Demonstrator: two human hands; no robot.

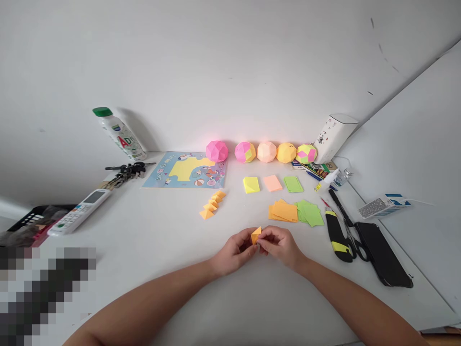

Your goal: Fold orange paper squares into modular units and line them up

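Between my two hands is a small folded orange paper piece (256, 235), held just above the white table. The thumb and fingers of my left hand (236, 252) pinch its left side. My right hand (281, 245) grips its right edge with thumb and forefinger. Beyond my left hand lies a row of several folded orange paper pieces (212, 205). Past my right hand are a fanned stack of orange paper sheets (284, 210) and a stack of green sheets (309, 213). Yellow (251, 185), pink (272, 183) and green paper pads (293, 184) lie farther back.
Several faceted paper balls (266, 152) line the wall beside a white box (336, 137). At right lie a utility knife (337, 235), scissors (355, 242), a glue bottle (327, 180) and a black phone (383, 254). At left are a bottle (122, 134), keys (127, 173) and a remote (79, 211).
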